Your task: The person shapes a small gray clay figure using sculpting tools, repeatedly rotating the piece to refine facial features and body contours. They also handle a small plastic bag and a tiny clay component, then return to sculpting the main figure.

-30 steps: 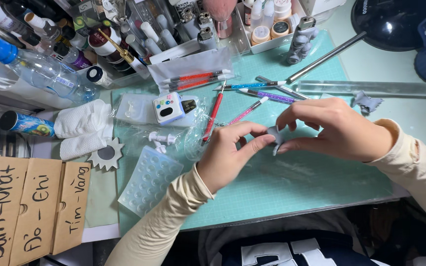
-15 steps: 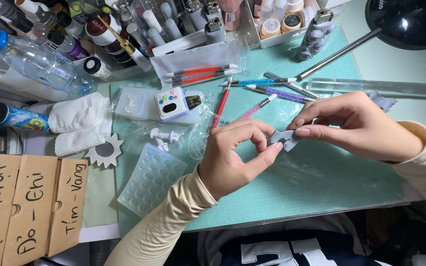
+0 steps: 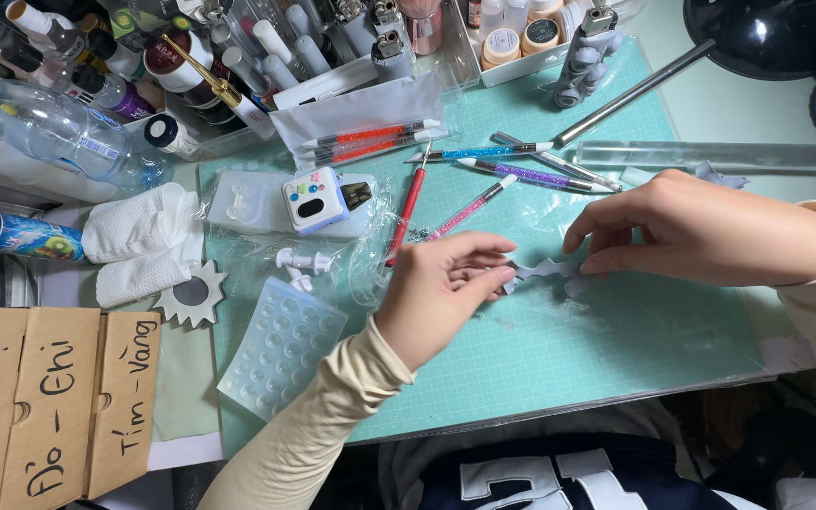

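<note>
Both hands meet over a green cutting mat (image 3: 616, 340) and hold a small pale grey piece of clay (image 3: 545, 271) with jagged edges between them. My left hand (image 3: 441, 293) pinches its left end with the fingertips. My right hand (image 3: 701, 231) presses its right end with thumb and fingers. The piece lies low, on or just above the mat. Several thin sculpting tools (image 3: 512, 175) with red, blue and purple handles lie just beyond the hands.
A clear dimpled mould (image 3: 280, 345), a small white gadget with coloured buttons (image 3: 314, 200), a plastic water bottle (image 3: 49, 127), white tissues (image 3: 139, 236), a star-shaped cutter (image 3: 191, 295), a clear acrylic roller (image 3: 715, 156), bottles and tubes at the back, cardboard (image 3: 49, 406) at the left.
The hands have drawn slightly apart along the clay piece and lowered it toward the mat. The view has shifted a little.
</note>
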